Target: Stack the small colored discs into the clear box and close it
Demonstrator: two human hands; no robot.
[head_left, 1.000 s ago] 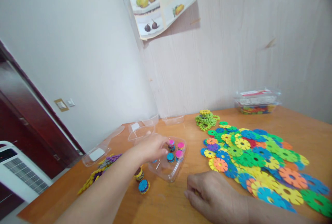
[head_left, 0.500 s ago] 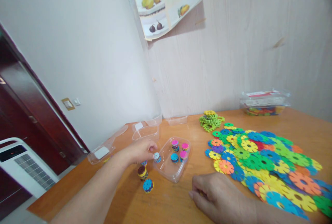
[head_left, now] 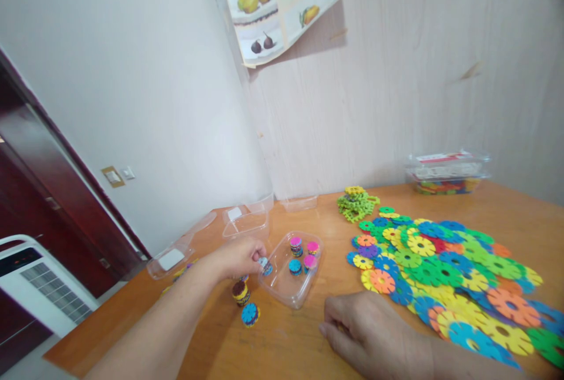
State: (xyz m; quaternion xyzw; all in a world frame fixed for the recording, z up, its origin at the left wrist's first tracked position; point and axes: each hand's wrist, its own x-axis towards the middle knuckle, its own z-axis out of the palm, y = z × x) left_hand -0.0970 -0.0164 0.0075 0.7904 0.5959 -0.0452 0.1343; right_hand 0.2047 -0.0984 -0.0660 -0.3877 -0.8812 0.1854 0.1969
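My left hand [head_left: 245, 255] is closed in a pinch on a small light-blue stack of discs [head_left: 265, 266], at the left rim of a clear plastic tray [head_left: 288, 298]. Inside that tray stand several short stacks, among them a pink-topped stack [head_left: 295, 245] and a blue-topped stack [head_left: 295, 267]. Nearer me on the table are a brown-and-yellow stack [head_left: 240, 293] and a blue-topped stack with purple and yellow sides [head_left: 250, 314]. Another stack is partly hidden under my left wrist. My right hand [head_left: 365, 327] rests on the table with fingers curled, nothing visible in them.
Colourful notched plastic discs [head_left: 445, 274] lie heaped on the right. Behind them are a green interlocking pile [head_left: 358, 206] and a clear lidded box [head_left: 448, 174]. Clear plastic containers [head_left: 247, 224] line the back left edge, against the wall.
The view has shifted slightly. My left hand stays at the tray's rim with the light-blue stack, which looks a little more tilted. My right hand stays in place.
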